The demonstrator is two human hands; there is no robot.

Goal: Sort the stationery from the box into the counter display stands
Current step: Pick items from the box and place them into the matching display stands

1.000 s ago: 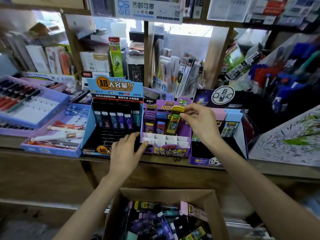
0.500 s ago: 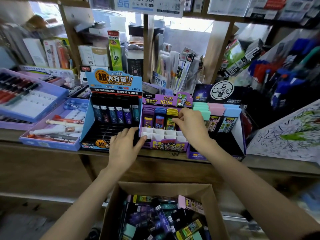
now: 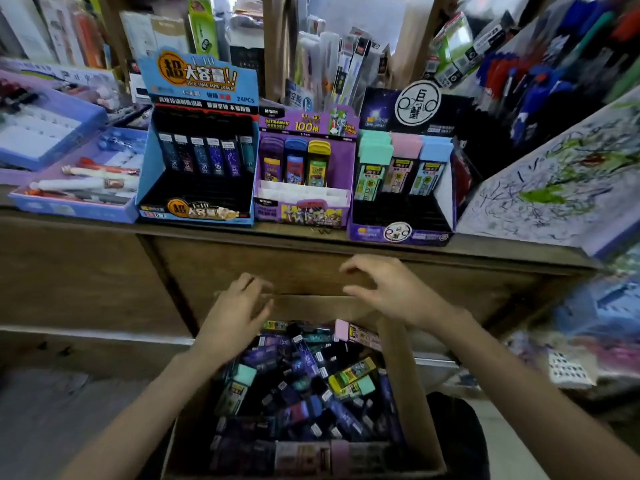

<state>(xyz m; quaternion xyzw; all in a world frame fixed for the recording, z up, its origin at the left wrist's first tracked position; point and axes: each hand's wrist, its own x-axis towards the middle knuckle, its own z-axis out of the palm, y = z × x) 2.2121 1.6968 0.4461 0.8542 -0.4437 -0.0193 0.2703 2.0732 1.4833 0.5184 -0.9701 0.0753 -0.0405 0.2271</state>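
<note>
A cardboard box point(image 3: 403, 382) below the counter holds several small lead cases in dark, purple, pink, mint and yellow. Both hands hover over its far end, empty, fingers loosely spread: my left hand point(image 3: 235, 317) at the left, my right hand point(image 3: 388, 289) at the right. On the counter stand three displays: a blue stand point(image 3: 199, 81) with a row of dark cases, a purple stand point(image 3: 341, 161) with purple, blue and yellow cases, and a dark stand point(image 3: 446, 188) with mint, pink and light-blue cases.
The wooden counter edge point(image 3: 311, 237) runs across the middle. A lilac pen tray point(image 3: 69, 206) sits left of the blue stand. A scribbled test pad point(image 3: 554, 188) leans at the right. Shelves of packaged stationery rise behind.
My right hand set the yellow case into the purple stand and drew back. Both hands dropped from the counter to above the box, and the view tilted down.
</note>
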